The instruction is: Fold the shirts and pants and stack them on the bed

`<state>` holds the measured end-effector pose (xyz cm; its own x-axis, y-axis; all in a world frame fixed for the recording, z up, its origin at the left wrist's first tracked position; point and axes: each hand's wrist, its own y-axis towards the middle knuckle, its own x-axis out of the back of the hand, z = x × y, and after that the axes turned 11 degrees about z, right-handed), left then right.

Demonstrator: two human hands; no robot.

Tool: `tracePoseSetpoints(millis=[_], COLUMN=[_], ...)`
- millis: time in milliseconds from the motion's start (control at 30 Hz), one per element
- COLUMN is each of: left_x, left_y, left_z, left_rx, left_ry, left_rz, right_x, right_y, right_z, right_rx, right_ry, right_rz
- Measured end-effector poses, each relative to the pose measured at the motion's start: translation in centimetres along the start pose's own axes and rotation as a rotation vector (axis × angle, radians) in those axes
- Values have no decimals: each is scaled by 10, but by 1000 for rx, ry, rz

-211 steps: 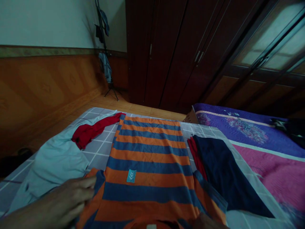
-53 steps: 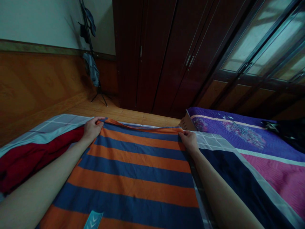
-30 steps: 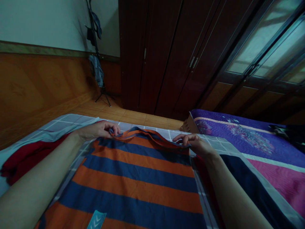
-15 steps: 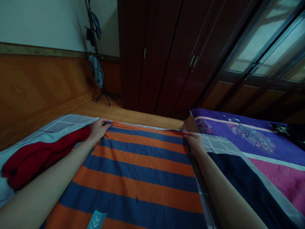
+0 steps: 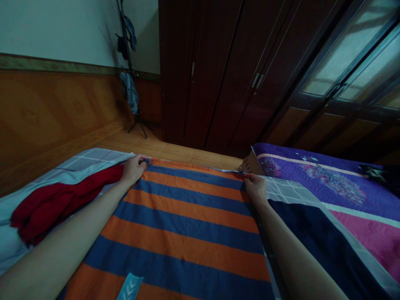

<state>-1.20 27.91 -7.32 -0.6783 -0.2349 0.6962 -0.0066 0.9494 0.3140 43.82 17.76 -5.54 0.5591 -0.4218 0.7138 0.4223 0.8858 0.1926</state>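
An orange and blue striped cloth (image 5: 187, 216) lies spread out flat between my arms, with a light blue patch (image 5: 130, 286) near the bottom. At its far left corner my left hand (image 5: 134, 170) pinches the edge. The far right corner is gripped by my right hand (image 5: 255, 187), fingers closed on it. Beside my left forearm is a bunched red garment (image 5: 56, 204) on a pale blue cloth (image 5: 12, 208). A dark navy cloth (image 5: 312, 233) lies to the right of my right arm.
Beneath the clothes is a grey checked sheet (image 5: 287, 189). On the right is a purple and pink floral cover (image 5: 328, 179) beside a cardboard box (image 5: 253, 162). Beyond stand a dark wardrobe (image 5: 212, 75) and a coat stand (image 5: 129, 62).
The view has shifted slightly, moving the scene a little to the right. Both hands still hold the cloth's far corners, and the fingers of my right hand are curled in more.
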Motion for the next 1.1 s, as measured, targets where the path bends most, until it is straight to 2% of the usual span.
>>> tracePoseSetpoints(millis=[100, 167, 200, 233, 300, 367, 400, 500, 600, 767, 900, 1033, 1100], left_x=[4, 4, 2, -1, -9, -16, -18, -18, -15, -15, -15, -10, -1], left_y=[-6, -16, -23, -30, -44, -53, -55, -54, -47, -35, -30, -44, -59], left_z=[-18, -40, -52, -63, -79, -82, -80, -65, -55, -44, -42, -51, -51], left_rx=[-82, -245, -359, -472, -626, -643, -608, -509, -481, -321, -303, -272, -338], left_ry=[73, 140, 169, 186, 235, 327, 380, 466, 491, 576, 584, 575, 562], left_rz=[4, 19, 79, 188, 479, 699, 735, 689, 685, 596, 574, 596, 681], right_x=[2, 2, 1, -2, -8, -16, -20, -28, -31, -34, -36, -38, -38], right_y=[-7, -13, -18, -23, -34, -46, -51, -60, -61, -57, -53, -50, -49], right_z=[9, 21, 28, 36, 49, 57, 59, 57, 53, 48, 42, 38, 38], right_rx=[41, 117, 195, 296, 516, 660, 675, 620, 562, 516, 522, 541, 551], right_ry=[-115, -165, -185, -205, -277, -365, -417, -578, -689, -733, -736, -762, -763], right_rz=[-28, -57, -45, -5, 168, 371, 440, 466, 454, 421, 383, 354, 350])
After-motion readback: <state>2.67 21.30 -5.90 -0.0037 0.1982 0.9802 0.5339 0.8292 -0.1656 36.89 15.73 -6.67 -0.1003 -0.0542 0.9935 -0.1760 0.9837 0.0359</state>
